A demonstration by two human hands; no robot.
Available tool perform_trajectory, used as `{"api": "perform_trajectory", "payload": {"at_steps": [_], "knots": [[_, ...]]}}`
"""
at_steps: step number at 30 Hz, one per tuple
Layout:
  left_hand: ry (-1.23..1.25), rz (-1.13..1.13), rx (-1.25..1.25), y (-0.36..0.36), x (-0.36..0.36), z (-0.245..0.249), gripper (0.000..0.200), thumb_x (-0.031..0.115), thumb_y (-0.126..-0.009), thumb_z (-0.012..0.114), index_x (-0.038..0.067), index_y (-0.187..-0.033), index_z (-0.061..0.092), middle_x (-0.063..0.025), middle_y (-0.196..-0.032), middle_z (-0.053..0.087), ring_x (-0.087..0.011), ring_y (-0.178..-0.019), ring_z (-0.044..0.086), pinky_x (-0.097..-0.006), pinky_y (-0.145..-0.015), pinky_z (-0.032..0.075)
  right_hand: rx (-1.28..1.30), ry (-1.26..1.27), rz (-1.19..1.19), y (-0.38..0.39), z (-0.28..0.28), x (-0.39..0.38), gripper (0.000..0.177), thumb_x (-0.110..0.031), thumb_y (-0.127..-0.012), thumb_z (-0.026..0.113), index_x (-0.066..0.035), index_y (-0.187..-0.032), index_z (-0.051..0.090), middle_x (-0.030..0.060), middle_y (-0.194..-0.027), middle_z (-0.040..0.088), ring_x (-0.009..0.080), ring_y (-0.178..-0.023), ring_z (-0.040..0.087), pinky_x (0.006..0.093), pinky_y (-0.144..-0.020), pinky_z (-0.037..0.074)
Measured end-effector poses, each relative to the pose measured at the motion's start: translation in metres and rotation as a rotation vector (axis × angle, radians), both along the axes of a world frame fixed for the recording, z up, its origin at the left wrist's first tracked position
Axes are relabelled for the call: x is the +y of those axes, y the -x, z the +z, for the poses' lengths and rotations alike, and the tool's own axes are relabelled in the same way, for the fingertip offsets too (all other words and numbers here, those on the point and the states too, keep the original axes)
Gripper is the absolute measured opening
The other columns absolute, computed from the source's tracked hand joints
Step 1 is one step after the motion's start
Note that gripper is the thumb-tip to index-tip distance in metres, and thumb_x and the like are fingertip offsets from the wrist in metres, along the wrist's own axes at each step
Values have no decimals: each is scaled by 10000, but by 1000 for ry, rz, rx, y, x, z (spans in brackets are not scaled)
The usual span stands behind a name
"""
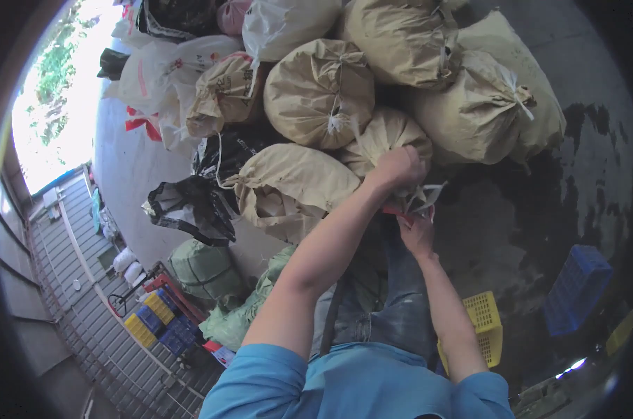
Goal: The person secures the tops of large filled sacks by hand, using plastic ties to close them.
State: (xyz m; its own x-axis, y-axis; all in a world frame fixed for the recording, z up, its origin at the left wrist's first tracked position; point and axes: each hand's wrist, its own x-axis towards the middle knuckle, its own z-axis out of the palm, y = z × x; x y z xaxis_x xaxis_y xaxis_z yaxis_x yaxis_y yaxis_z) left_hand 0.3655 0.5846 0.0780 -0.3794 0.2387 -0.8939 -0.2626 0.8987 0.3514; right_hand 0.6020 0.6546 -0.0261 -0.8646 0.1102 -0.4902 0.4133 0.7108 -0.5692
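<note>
A small tan sack (386, 137) stands in front of me at the near side of the sack pile. My left hand (402, 167) is closed at its near end, with the fingers curled over the gathered cloth. Just below, my right hand (418, 235) is closed around a small red object (395, 209) whose kind I cannot make out. Pale tie strips (427, 197) stick out between the two hands. An open tan sack (295, 183) lies left of my left forearm, its mouth slack.
Several tied tan sacks (319, 93) and white plastic bags (173, 73) are heaped beyond my hands. A black bag (191, 209) and a green bundle (203, 269) lie to the left. Yellow (483, 328) and blue crates (577, 290) stand on the wet floor at right.
</note>
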Motion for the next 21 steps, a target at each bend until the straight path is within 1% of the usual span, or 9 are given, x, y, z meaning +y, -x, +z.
{"api": "perform_trajectory", "payload": {"at_steps": [2, 3, 6, 8, 9, 12, 15, 18, 21], "knots": [[49, -266, 203, -19, -1, 20, 289, 227, -817, 471, 38, -954, 642, -150, -871, 666, -341, -803, 655, -423, -660, 504, 62, 137, -87, -2, 22, 5, 135, -215, -873, 674, -91, -867, 725, 172, -783, 712, 422, -807, 658, 474, -847, 401], [63, -337, 256, -34, -3, 25, 238, 190, -807, 485, 58, -917, 650, -121, -807, 667, -320, -741, 661, -410, -609, 505, 80, 172, -112, -8, 30, 8, 140, -212, -885, 665, -81, -873, 715, 182, -786, 708, 442, -796, 649, 480, -770, 427], [-48, -435, 576, -89, -13, 30, 147, 164, -777, 517, 73, -742, 627, -70, -629, 621, -254, -540, 623, -386, -436, 475, 20, 224, -289, -37, 39, 17, 274, -283, -961, 609, -42, -935, 736, 145, -785, 724, 352, -735, 677, 425, -692, 484], [-243, -395, 300, -116, -12, 53, 243, 268, -839, 524, 72, -746, 633, -105, -624, 636, -293, -552, 649, -413, -452, 492, -99, 398, -446, -59, 41, 27, 286, -196, -918, 642, -66, -1169, 682, 71, -1016, 720, 154, -940, 593, 338, -817, 486], [-295, -386, 235, -128, -9, 66, 270, 294, -855, 525, 71, -747, 634, -114, -623, 640, -303, -554, 656, -419, -455, 496, -123, 439, -486, -66, 43, 31, 337, -174, -907, 650, -72, -1228, 668, 53, -1073, 719, 105, -991, 572, 316, -848, 487], [-542, -354, -151, -167, 2, 111, 354, 180, -911, 525, -46, -1146, 386, -183, -761, 614, -395, -672, 627, -474, -602, 472, -534, 332, -808, -82, 51, 40, 334, -464, -932, 571, -221, -1089, 739, 37, -899, 672, 146, -899, 621, 308, -791, 482], [-522, -333, 46, -204, 6, 141, 251, 180, -1002, 482, -54, -974, 567, -229, -835, 607, -379, -641, 639, -449, -572, 490, -565, 799, -1232, -99, 71, 48, 320, -451, -952, 620, -157, -1067, 676, -56, -551, 476, 65, -497, 475, 217, -482, 348], [-532, -145, 345, -238, -9, 144, 108, 120, -936, 566, 20, -902, 544, -181, -685, 581, -342, -526, 595, -411, -509, 498, -459, 1117, -1368, -91, 132, 40, 368, -445, -993, 536, -107, -1012, 680, 61, -754, 654, 182, -720, 637, 295, -710, 488], [-542, 3, 300, -265, -35, 144, 150, 220, -1002, 479, 80, -1040, 517, -218, -767, 605, -426, -605, 608, -473, -554, 469, -433, 1230, -1390, -89, 171, 29, 395, -388, -1046, 421, -76, -1042, 662, 107, -846, 690, 230, -843, 690, 341, -838, 543]]}}
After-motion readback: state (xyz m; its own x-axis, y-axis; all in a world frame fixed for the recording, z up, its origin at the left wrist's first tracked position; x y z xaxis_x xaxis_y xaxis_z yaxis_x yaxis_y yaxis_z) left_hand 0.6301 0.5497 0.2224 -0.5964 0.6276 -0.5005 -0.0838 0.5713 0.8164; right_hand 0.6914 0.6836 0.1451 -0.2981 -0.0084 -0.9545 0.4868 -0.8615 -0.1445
